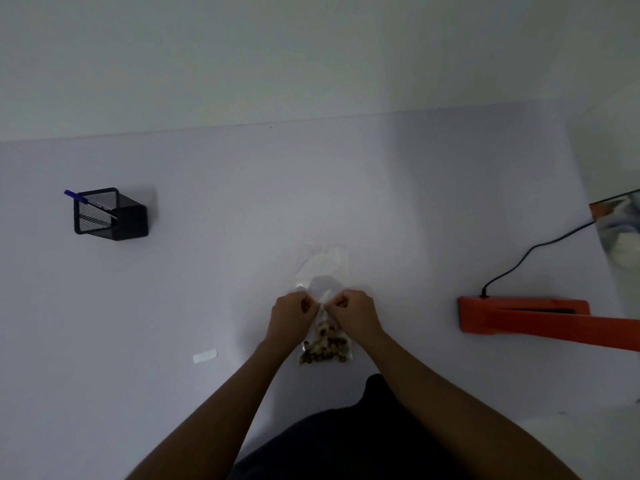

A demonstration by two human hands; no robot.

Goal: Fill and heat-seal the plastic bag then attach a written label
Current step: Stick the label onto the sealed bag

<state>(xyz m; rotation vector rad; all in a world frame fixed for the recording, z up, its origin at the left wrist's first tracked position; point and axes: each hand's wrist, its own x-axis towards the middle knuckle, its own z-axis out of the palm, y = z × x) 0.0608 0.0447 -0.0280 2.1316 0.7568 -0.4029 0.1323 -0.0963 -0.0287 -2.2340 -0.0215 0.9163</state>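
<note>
Bag hangs below left hand and right hand; both pinch its top.

Bench wide open mid and left-centre. Obstacles: black mesh pen holder far left, orange heat sealer with cable at right, small white strip, probably a label, lying near left forearm.

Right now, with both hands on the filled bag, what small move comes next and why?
Probably carry the bag right to the orange heat sealer. It already holds nuts, the left hand and right hand pinch its neck, and the sealer lies apart from it.
</note>
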